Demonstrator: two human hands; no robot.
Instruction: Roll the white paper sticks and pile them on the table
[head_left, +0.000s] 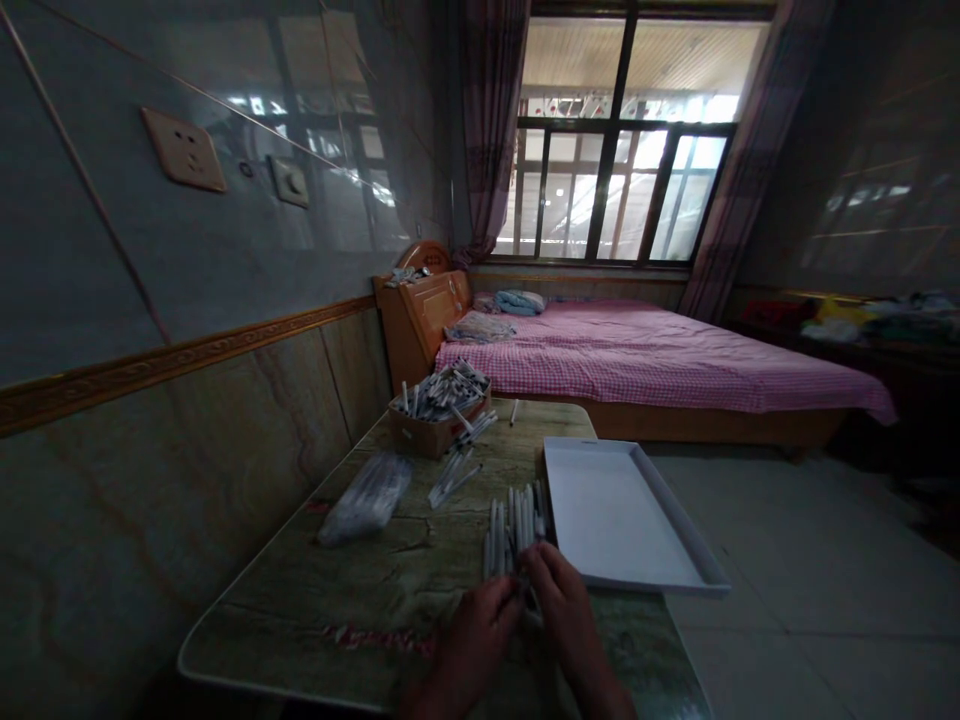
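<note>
- The left hand [480,625] and the right hand [562,600] meet near the front edge of the counter [315,600], fingers touching at the near ends of a row of pale tubes [514,520].
- The tubes lie side by side, roughly parallel, running away from the front edge toward the far edge, just left of a white tray [622,510].
- Left grip: fingers curled in on the near ends of the tubes; the dim light does not let me tell whether they pinch one or only rest there.
- Right grip: fingers bent down and pressed close together over the same ends; whether a tube is caught between them cannot be told.
- The white tray sits along the right edge of the counter, its near corner jutting past that edge, its floor bare.
- At the far left corner stands a cardboard box [439,425] heaped with the same kind of tubes, some sticking up.
- A few loose tubes [454,475] lie scattered between the box and the row.
- A clear plastic bag [367,500] lies toward the left edge, well apart from the hands.
- Beyond the counter stands a bed [637,360] with a pink checked cover, under a window [615,150].
</note>
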